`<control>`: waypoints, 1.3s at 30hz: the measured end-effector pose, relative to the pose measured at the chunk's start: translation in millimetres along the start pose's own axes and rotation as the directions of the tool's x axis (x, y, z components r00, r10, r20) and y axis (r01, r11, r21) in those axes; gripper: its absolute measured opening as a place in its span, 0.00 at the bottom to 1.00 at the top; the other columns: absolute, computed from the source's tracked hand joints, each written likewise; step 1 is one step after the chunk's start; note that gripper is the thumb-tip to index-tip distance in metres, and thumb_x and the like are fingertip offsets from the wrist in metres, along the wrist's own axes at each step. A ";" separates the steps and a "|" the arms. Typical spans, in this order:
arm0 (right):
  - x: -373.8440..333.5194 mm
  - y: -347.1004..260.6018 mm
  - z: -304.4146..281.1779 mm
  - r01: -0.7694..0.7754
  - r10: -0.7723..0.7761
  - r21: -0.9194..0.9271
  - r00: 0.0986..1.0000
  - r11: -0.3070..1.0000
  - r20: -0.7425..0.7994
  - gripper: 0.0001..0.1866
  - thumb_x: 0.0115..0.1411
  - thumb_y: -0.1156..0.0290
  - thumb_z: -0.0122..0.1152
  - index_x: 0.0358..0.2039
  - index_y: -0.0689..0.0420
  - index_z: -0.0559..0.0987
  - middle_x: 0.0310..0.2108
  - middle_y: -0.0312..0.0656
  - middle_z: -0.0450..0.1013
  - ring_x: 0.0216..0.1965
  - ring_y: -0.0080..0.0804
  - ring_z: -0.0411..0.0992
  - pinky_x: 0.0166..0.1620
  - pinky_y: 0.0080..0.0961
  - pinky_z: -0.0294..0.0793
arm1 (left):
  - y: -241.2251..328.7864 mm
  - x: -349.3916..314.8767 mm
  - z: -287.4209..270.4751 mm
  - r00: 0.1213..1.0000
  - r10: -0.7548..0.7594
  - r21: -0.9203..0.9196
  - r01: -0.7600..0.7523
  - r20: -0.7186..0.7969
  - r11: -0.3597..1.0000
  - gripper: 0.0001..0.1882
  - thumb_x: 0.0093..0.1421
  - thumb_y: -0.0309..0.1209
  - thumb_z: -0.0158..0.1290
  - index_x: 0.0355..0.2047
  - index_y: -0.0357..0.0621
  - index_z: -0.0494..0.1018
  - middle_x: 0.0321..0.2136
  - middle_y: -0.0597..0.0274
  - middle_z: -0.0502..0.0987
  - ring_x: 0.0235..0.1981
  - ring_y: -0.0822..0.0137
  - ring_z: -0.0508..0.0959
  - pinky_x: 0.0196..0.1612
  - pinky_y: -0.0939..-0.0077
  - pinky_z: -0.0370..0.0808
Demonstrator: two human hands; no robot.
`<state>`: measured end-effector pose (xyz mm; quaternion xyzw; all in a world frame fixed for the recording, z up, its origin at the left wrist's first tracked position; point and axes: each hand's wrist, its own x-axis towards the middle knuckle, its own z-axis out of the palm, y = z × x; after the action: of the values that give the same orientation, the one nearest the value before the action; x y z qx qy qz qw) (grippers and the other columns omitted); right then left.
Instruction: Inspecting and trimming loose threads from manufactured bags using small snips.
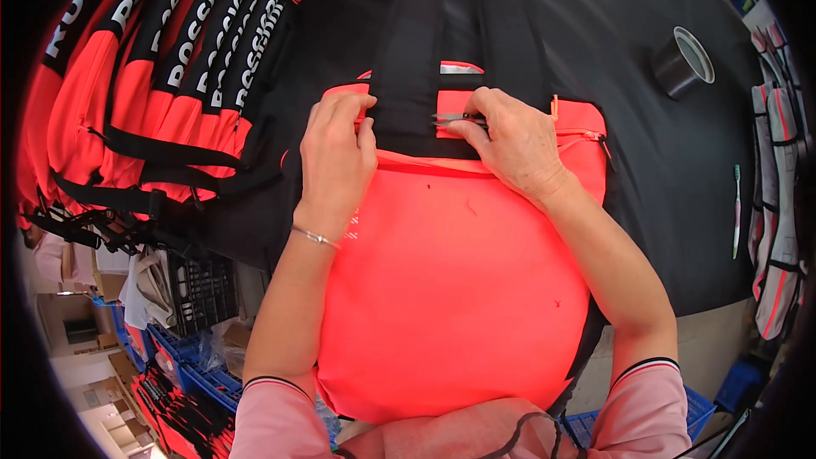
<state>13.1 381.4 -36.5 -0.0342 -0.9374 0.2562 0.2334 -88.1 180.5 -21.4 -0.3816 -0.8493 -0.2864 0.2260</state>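
A bright coral-red backpack (450, 289) with black trim lies flat in front of me, and its two black shoulder straps (406, 42) stretch away from me. My right hand (520, 143) is closed on small metal thread snips (445, 120), whose tips point left over the red panel between the straps. At the left strap's base, my left hand (338, 153) has its fingers bent and pressed together at the bag's top edge; what they pinch is hidden. A zipper (591, 134) runs along the top right corner. A few dark thread bits lie on the red fabric.
Several red and black bags (161, 102) stand in a row at the far left, their black straps hanging loose. A dark metal cup (682, 64) and a toothbrush (737, 208) are on the black table (663, 161) at right. Grey bags (773, 204) line the right edge.
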 end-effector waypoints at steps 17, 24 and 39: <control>7.5 3.8 9.0 -0.003 0.028 0.185 0.991 0.983 -0.134 0.14 0.56 0.63 0.68 0.30 0.58 0.73 0.25 0.37 0.74 0.23 0.34 0.74 0.25 0.30 0.72 | -8.9 31.0 -23.9 0.729 -0.396 -0.055 0.509 0.558 0.859 0.27 0.52 0.26 0.63 0.49 0.31 0.67 0.38 0.49 0.81 0.36 0.60 0.83 0.44 0.71 0.78; 35.1 -19.4 18.9 0.042 -0.062 0.216 0.994 0.975 0.086 0.12 0.55 0.67 0.69 0.32 0.59 0.75 0.29 0.40 0.75 0.28 0.36 0.75 0.32 0.29 0.73 | -38.5 29.6 -18.2 0.587 -0.395 -0.214 0.709 0.706 0.672 0.27 0.54 0.20 0.61 0.52 0.30 0.64 0.32 0.59 0.78 0.35 0.74 0.80 0.40 0.82 0.77; 37.5 -19.8 37.4 0.331 -0.331 -0.001 0.941 0.944 -0.069 0.13 0.51 0.67 0.71 0.28 0.57 0.74 0.26 0.37 0.72 0.25 0.33 0.73 0.28 0.28 0.72 | -60.5 25.1 -11.8 0.490 -0.144 -0.432 0.848 0.860 0.307 0.04 0.59 0.22 0.55 0.35 0.34 0.76 0.27 0.70 0.75 0.30 0.82 0.73 0.38 0.89 0.70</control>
<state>-36.2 353.8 -39.3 0.1163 -0.9199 0.2172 0.3052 -148.4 152.8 -16.6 -0.1951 -0.6894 -0.5481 -0.4316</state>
